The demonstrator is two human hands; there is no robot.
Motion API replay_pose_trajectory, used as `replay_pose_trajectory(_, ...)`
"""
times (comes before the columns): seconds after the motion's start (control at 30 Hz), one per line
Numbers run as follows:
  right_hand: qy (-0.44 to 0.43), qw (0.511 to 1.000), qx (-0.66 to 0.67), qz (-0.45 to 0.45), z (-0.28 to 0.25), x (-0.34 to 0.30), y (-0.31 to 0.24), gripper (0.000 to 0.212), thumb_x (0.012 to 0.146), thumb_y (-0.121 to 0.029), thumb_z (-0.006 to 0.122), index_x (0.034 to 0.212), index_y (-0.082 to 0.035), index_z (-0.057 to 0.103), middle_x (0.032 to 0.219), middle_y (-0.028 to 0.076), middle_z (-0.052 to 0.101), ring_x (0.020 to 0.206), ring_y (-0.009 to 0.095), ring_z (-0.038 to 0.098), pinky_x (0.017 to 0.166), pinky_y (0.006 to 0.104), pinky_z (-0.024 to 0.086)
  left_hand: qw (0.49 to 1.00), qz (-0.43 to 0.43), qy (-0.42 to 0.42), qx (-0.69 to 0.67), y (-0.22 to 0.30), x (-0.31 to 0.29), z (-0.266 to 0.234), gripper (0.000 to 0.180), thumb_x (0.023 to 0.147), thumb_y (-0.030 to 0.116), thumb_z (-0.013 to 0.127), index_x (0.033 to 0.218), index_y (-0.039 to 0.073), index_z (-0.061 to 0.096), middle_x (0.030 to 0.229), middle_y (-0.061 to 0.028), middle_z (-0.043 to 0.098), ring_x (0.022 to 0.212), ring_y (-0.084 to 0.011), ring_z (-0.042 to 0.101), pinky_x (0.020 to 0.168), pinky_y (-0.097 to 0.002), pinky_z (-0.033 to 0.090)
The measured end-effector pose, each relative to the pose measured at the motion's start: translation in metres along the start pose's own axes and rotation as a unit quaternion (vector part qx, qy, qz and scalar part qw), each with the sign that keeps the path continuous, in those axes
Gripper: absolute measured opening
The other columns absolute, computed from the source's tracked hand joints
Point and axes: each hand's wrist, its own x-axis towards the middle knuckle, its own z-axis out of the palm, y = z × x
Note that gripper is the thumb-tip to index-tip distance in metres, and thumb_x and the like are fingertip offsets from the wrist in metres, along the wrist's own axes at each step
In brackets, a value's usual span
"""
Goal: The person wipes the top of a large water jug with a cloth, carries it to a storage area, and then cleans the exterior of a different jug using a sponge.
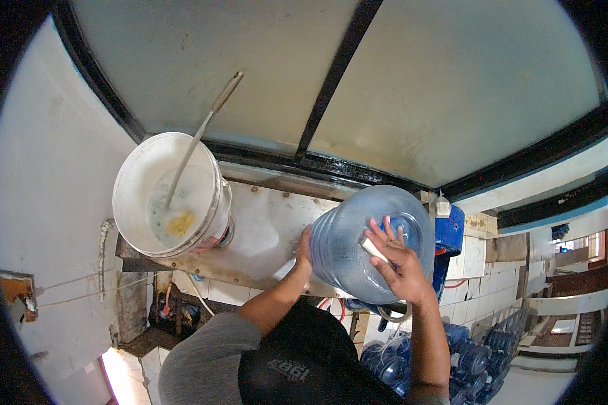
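A large translucent blue water jug [341,246] lies tilted over the metal counter, its broad round end turned to the right. My left hand [305,250] grips the ribbed side of the jug; its fingertips are hidden behind the plastic. Across the jug's round end rests my right hand [400,262], fingers spread. A short white stick-like piece [373,250] is caught between its thumb and fingers; I cannot make out what kind of thing it is.
On the metal counter [263,212], a white bucket [213,209] contains foamy water, a yellow sponge-like piece [180,223] and a long-handled tool [203,128]. Frosted panels [446,88] rise behind. Several blue jugs [469,358] stand at lower right; a blue container [449,229] is beyond the jug.
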Motion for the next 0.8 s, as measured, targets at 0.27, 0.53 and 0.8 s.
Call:
replay_pose_trajectory(0.27, -0.021, 0.999, 0.031, -0.017, 0.002, 0.005, 0.003, 0.051, 0.096, -0.011, 0.062, 0.147, -0.013, 0.054, 0.16, 0.012, 0.039, 0.153, 0.039, 0.02, 0.123, 0.0557, 0.015, 0.954, 0.27, -0.092, 0.093, 0.06, -0.116, 0.144, 0.061, 0.106, 0.044, 0.042, 0.147, -0.001, 0.047, 0.15, -0.0136, 0.049, 0.139, -0.0245, 0.044, 0.117, -0.0383, 0.033)
replay_pose_trajectory(0.53, -0.012, 0.999, 0.029, -0.027, 0.009, 0.004, 0.002, 0.051, 0.096, -0.009, 0.063, 0.146, -0.012, 0.055, 0.159, 0.015, 0.04, 0.153, 0.041, 0.019, 0.123, 0.0506, 0.02, 0.955, 0.004, -0.241, 0.175, 0.129, -0.069, 0.163, 0.074, 0.104, 0.059, 0.041, 0.15, 0.0, 0.045, 0.15, -0.0142, 0.05, 0.139, -0.0247, 0.046, 0.117, -0.0383, 0.034)
replay_pose_trajectory(0.8, 0.046, 0.997, 0.057, 0.018, 0.016, 0.003, -0.006, 0.049, 0.096, -0.006, 0.062, 0.144, -0.01, 0.055, 0.157, 0.016, 0.044, 0.151, 0.043, 0.023, 0.121, 0.0476, 0.027, 0.948, 0.111, -0.186, 0.233, 0.13, -0.112, 0.197, 0.066, 0.103, 0.052, 0.048, 0.148, 0.004, 0.048, 0.15, -0.0142, 0.05, 0.141, -0.0266, 0.044, 0.118, -0.0382, 0.031)
